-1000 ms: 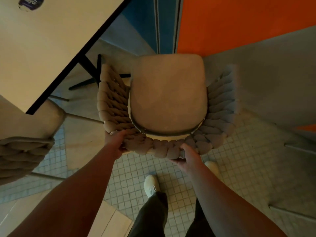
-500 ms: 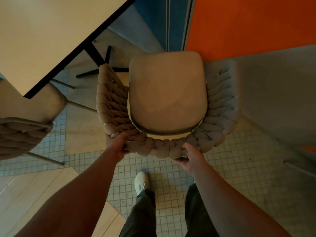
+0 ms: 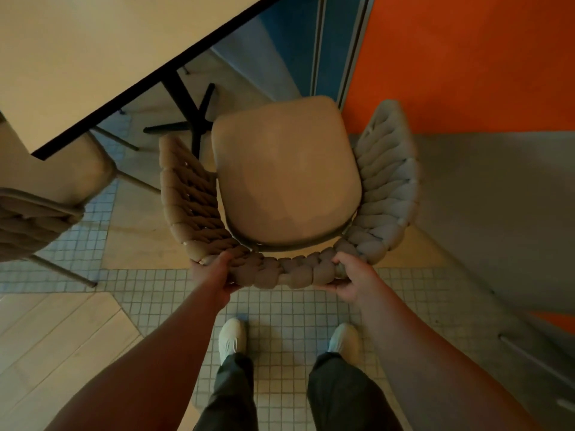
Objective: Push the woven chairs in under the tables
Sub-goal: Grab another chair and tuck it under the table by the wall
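Observation:
A beige woven chair (image 3: 287, 181) with a padded seat and thick braided backrest stands right below me, beside the table's corner and outside its top. My left hand (image 3: 214, 276) grips the left end of the braided back rim. My right hand (image 3: 350, 279) grips the right end of the same rim. The pale table (image 3: 93, 51) with a dark edge fills the upper left; its black pedestal base (image 3: 189, 119) shows beneath. A second woven chair (image 3: 37, 219) sits at the left, its seat partly under the table.
An orange wall (image 3: 466, 57) and a blue panel (image 3: 289, 45) rise behind the chair. A grey bench or ledge (image 3: 497, 206) runs along the right. The floor is small white tiles with wood planks at the lower left. My two feet stand just behind the chair.
The view has shifted: the table now reaches further right and the chair sits closer to its pedestal. Both hands keep their grip on the back rim. My feet have stepped forward.

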Demonstrator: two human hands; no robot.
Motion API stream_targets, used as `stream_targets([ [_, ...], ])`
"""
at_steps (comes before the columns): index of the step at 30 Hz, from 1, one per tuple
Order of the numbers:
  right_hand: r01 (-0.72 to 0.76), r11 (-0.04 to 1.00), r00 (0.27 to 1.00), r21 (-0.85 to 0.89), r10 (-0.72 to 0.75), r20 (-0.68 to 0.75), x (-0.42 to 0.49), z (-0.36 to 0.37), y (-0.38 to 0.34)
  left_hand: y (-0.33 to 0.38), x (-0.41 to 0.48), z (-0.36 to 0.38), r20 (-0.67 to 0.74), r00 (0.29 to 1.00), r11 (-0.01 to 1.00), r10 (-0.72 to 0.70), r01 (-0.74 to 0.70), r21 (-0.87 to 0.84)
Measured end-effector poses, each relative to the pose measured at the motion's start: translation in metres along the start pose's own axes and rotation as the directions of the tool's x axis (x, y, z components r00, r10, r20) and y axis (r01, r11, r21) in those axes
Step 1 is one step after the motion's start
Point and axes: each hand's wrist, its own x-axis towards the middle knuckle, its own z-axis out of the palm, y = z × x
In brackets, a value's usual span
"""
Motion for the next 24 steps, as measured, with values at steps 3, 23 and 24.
stream_targets([
  [3, -0.012, 0.999, 1.000, -0.045, 0.013, 0.022, -0.004, -0.004, -0.003, -0.002, -0.002, -0.001, -0.049, 0.998, 0.998, 0.028, -0.025, 0.054],
  [23, 0.433, -0.684, 0.771, -0.587, -0.055, 0.634, -0.026, 0.021, -0.023, 0.010, -0.019, 0.007, 0.773, 0.633, -0.588, 0.042, -0.610, 0.531],
  [24, 0.431, -0.705, 0.782, -0.563, -0.020, 0.623, -0.021, 0.018, -0.021, 0.012, -0.017, 0.008, 0.769, 0.639, -0.602, 0.014, -0.608, 0.517],
])
